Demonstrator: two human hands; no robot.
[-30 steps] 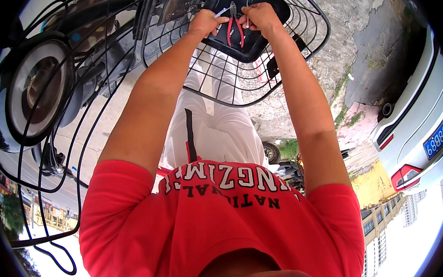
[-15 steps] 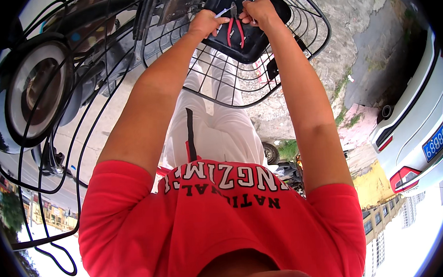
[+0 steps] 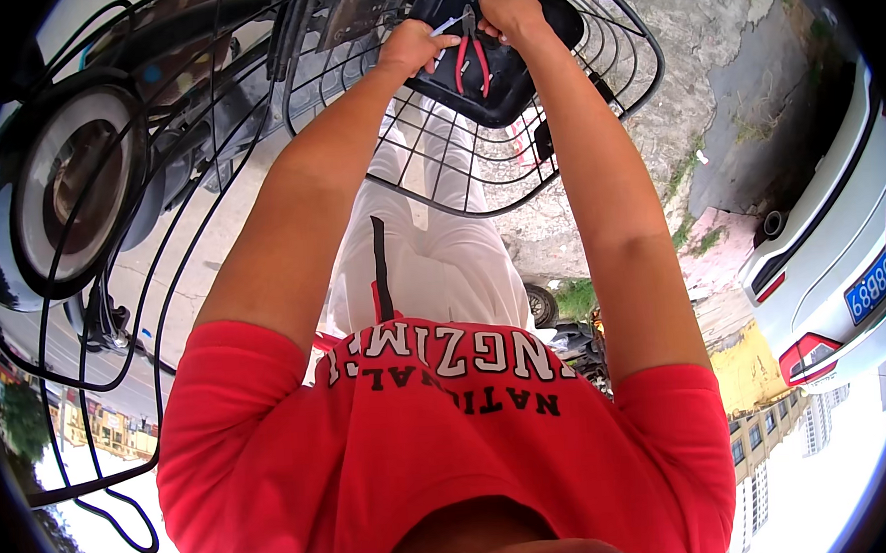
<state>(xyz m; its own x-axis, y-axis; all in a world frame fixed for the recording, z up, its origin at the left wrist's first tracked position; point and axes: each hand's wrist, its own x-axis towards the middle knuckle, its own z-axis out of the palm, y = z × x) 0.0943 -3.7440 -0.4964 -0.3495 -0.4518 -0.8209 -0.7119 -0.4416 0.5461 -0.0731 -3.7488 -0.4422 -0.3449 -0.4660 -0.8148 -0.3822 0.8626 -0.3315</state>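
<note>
Over a black tray (image 3: 499, 108) both my arms reach out. My left hand (image 3: 416, 48) is closed, with a thin pale stick-like piece (image 3: 445, 25) pinched between thumb and fingers; its exact kind is too small to make out. Pliers with red handles (image 3: 481, 66) rest in the tray between my hands, jaws pointing away from me. Beside the jaws, my right hand (image 3: 511, 15) has its fingers curled and pressed together; whatever they hold is hidden. A few small pale bits (image 3: 439, 60) lie in the tray near the pliers.
The tray sits in a black wire basket (image 3: 480, 212). At left, another wire basket (image 3: 168, 281) stands before a vehicle with a round headlamp (image 3: 77, 180). A white car (image 3: 824, 277) is at the right, beside rough concrete ground (image 3: 697, 53).
My right hand has shifted slightly left and away from me, closer over the plier jaws. My left hand and the pliers stay nearly where they were.
</note>
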